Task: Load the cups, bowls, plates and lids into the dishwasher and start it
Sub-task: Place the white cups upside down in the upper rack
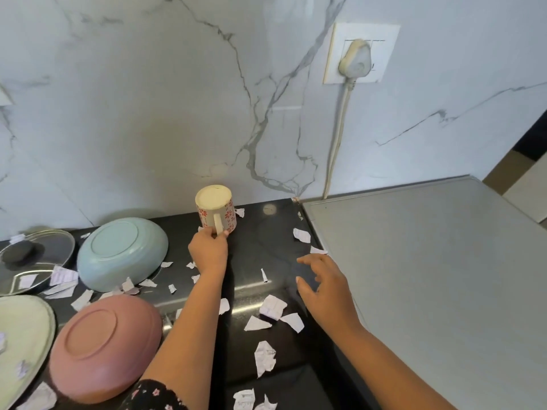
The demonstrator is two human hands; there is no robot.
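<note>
- Head view, the step in hand: the left hand (208, 250) has its fingers closed on the handle of the mug (216, 210). The mug stands upside down at the back of the black countertop (266, 247), close to the marble wall (148, 113). I judge this to be the pick-up of a cup for loading.
- Doing it well: the pinch sits at the handle's lower end, near the rim. A fuller grip, with a finger through the loop, would likely stop the mug swinging as it rises. Lifting straight up first should carry the rim clear of the paper scraps (272, 309) strewn about.
- The right hand (322, 288) hovers over the counter with fingers spread and loose, holding nothing — free to steady the mug or work a door. The grey appliance top (429, 276) just right of the counter may be the dishwasher, though no door shows.
- The mug's look: cream ceramic with a red flower pattern round its wall, the plain flat base up and the pale handle facing the camera. Its inside is hidden.
- Waiting to the left of the arm: a light-blue bowl (122, 253) and a pink bowl (106, 347), both upside down. Further left are a glass lid (32, 258) with a dark knob and a pale green plate (23, 341) — none touched.
</note>
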